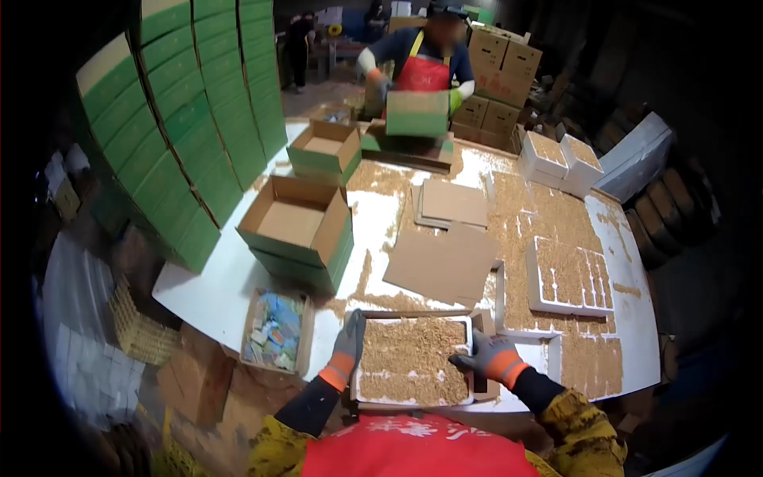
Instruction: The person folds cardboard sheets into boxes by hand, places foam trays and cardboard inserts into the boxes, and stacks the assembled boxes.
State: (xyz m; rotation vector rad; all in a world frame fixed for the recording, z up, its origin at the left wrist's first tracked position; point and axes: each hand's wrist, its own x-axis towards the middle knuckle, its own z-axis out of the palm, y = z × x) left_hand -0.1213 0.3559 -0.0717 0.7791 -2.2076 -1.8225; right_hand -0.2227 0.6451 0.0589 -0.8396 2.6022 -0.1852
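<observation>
A white foam tray [415, 362] filled with tan, sawdust-like material lies in front of me, at the table's near edge. It sits inside an open cardboard box [356, 389], whose brown walls show around it. My left hand [348, 343], in a grey and orange glove, grips the box's left wall. On the opposite side my right hand [490, 358], gloved the same way, has its thumb over the tray's right rim; its other fingers are partly hidden. Flat brown cardboard sheets [441, 262] lie just beyond the box.
To the left stand open green boxes [294, 230], a bin of small colorful packets [274, 330] and a tall green box stack [183, 119]. More filled foam trays [571, 274] cover the right of the white table [207, 274]. Across it, a co-worker [425, 67] handles a green box [417, 113].
</observation>
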